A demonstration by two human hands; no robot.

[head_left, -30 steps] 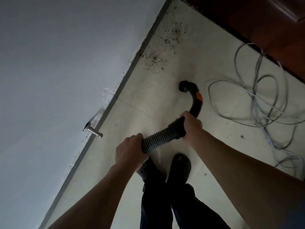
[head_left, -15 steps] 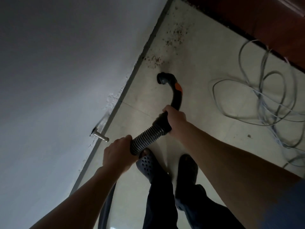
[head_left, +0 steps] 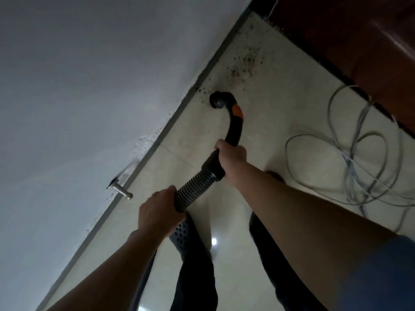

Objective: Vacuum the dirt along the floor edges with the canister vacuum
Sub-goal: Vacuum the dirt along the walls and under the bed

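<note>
A black curved vacuum handle tube [head_left: 234, 129] with an orange button ends in an open round mouth [head_left: 217, 100] held low over the pale tile floor, right beside the grey skirting strip [head_left: 197, 80]. Dark dirt specks [head_left: 246, 63] lie scattered on the tiles just beyond the mouth, toward the corner. My right hand [head_left: 231, 157] grips the black cuff where the tube meets the ribbed hose [head_left: 193, 189]. My left hand [head_left: 157, 209] grips the ribbed hose lower down. The canister itself is out of view.
A white wall [head_left: 89, 86] runs along the left with a metal door stop [head_left: 122, 191] sticking out near the skirting. A loose grey cable [head_left: 350, 158] lies coiled on the floor at right. A dark red wooden door [head_left: 359, 46] closes the far corner. My feet stand below the hose.
The tube's mouth has moved forward and left, up to the skirting at the near edge of the dirt patch. Both hands kept their grip and I stepped closer.
</note>
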